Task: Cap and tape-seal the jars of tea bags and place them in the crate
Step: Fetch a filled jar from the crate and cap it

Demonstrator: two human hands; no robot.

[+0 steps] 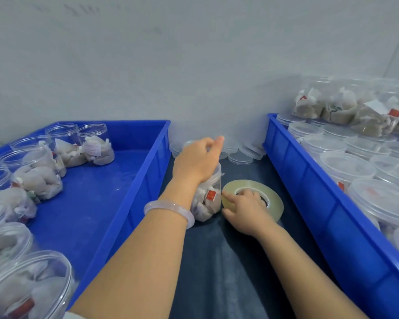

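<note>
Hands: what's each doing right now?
Left hand: grips the clear plastic jar of tea bags by its top.
Right hand: grips the flat clear tape roll.

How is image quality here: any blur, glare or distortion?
Head view: soft even light, no hard shadows or glare; uncapped jars at lower left blurred and stretched by the wide angle; left hand, jar, right hand, tape roll readable.

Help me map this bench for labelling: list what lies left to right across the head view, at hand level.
Left crate → jar gripped by left hand → tape roll held by right hand → right crate.
</note>
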